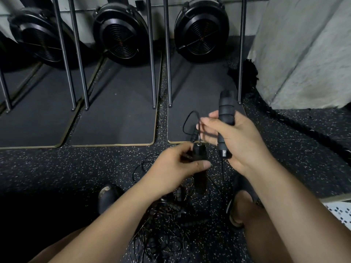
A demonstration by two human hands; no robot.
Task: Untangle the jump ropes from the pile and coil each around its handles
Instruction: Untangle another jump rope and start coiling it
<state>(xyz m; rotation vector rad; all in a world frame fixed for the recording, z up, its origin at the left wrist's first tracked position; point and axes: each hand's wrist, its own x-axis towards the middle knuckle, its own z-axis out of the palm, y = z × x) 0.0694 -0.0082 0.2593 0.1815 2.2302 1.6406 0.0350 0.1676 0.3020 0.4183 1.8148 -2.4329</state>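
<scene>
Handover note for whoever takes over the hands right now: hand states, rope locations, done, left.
Left hand: grips a black jump-rope handle with a metal swivel top, low over the pile.
Right hand: grips a black ribbed foam handle, upright and higher.
A thin black cord loops up between the two handles. I cannot tell if both belong to one rope.
The tangled pile of thin black ropes lies on the black speckled rubber floor between the legs.
Done: two handles in hand. No coiled rope in view.
Left: free this cord, coil it round its handles, then repeat for the pile.
</scene>
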